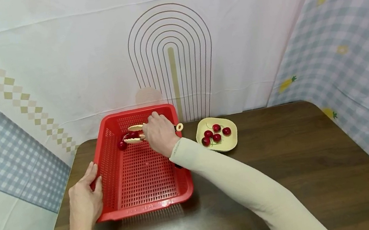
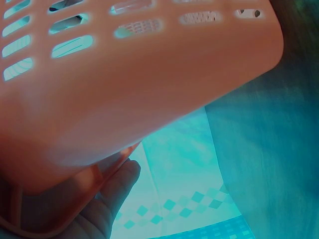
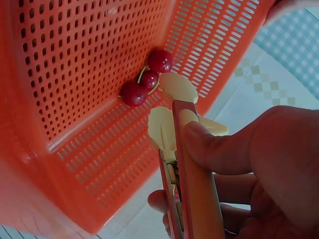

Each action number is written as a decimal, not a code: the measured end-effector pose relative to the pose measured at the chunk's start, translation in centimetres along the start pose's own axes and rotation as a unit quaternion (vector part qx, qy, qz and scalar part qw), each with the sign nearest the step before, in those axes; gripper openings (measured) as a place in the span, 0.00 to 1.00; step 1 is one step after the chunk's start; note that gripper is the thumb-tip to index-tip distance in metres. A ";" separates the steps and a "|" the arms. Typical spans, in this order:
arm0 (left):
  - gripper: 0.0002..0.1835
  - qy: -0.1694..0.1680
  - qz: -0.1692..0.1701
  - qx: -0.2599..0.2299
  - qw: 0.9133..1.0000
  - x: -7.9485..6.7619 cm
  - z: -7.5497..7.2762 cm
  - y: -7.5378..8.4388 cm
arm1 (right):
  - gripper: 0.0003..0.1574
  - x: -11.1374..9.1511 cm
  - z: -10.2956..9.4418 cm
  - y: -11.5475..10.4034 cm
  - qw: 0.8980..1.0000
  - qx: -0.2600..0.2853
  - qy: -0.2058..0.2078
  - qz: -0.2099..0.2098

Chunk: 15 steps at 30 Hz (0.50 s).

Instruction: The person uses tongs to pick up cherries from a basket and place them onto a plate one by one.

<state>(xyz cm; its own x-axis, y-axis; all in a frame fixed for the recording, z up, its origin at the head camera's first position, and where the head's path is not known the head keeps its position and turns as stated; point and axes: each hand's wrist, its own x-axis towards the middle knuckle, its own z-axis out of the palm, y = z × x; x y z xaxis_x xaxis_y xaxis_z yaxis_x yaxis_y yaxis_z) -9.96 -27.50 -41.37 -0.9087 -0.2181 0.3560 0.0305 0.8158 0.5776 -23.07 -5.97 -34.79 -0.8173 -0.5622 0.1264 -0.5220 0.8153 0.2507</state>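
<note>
A red plastic basket with slotted walls stands tilted on the table. My left hand grips its left rim, the thumb over the edge. Inside the basket my right hand holds a pair of cream-tipped tongs. The tong tips are spread apart and point at several cherries with stems, which lie together in the basket's far left corner. In the right wrist view the tips are beside the cherries; whether they touch cannot be told. The left wrist view shows the basket's outer wall close up.
A pale yellow dish right of the basket holds several cherries. The brown wooden table stretches off to the right. Patterned cloth hangs behind the table and at both sides.
</note>
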 end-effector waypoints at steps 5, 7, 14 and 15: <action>0.24 -0.004 -0.005 -0.001 1.000 0.1 -0.1 0.0 | 0.17 0.4 0.3 -0.2 1.000 -0.015 -0.016 -0.001; 0.24 -0.004 -0.005 -0.002 1.000 0.1 -0.1 0.1 | 0.17 0.6 0.5 -0.2 1.000 -0.018 -0.019 0.002; 0.23 -0.001 -0.001 -0.003 1.000 0.0 -0.1 0.1 | 0.15 1.2 0.9 -0.3 0.999 -0.017 -0.026 0.011; 0.23 0.000 -0.001 -0.003 1.000 -0.1 -0.1 0.0 | 0.16 1.3 0.9 -0.3 0.999 -0.018 -0.027 0.012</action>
<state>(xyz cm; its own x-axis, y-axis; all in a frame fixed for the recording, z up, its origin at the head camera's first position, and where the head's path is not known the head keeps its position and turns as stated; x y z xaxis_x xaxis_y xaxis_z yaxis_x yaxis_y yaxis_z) -9.89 -27.49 -41.32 -0.9089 -0.2194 0.3546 0.0310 0.8124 0.5822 -24.25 -6.83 -35.58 -0.8417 -0.5338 0.0809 -0.4944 0.8223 0.2819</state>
